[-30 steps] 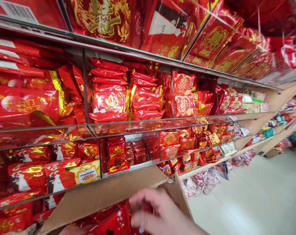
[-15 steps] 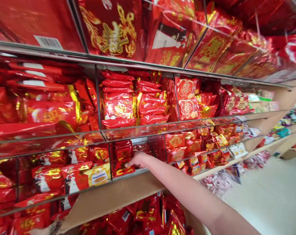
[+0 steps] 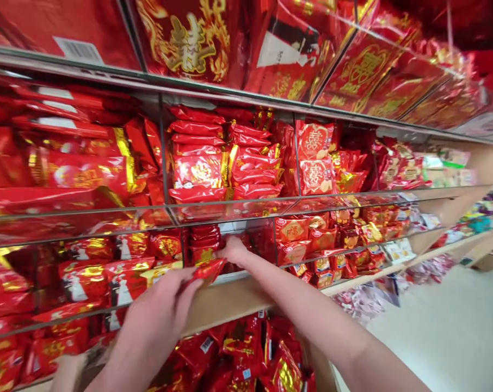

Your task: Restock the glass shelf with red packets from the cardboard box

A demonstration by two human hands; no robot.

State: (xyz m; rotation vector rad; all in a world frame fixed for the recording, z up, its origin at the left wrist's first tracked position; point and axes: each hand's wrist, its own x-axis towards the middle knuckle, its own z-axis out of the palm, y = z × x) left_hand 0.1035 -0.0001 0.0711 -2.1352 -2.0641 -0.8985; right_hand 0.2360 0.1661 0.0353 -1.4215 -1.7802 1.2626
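My left hand (image 3: 168, 299) holds a small red packet (image 3: 208, 270) between thumb and fingers, just in front of the lower shelf's clear front edge. Inside that shelf compartment is my right hand (image 3: 235, 251), beside a short stack of red packets (image 3: 204, 239). Its thumb side is against the stack, and the other fingers are mostly hidden, so their grip is unclear. Below both arms, a cardboard box (image 3: 208, 310) with a folded-out flap is filled with shiny red packets (image 3: 246, 348).
Clear dividers (image 3: 184, 247) split the shelves into compartments of red and gold packets. Larger red bags (image 3: 189, 43) line the upper shelf. Right of my arm are orange-red packets (image 3: 293, 234); pale floor (image 3: 434, 321) lies at the far right.
My left hand has come into view from below and now has a red packet in it. My right hand has stayed in the compartment, shifting slightly up and deeper beside the stack.
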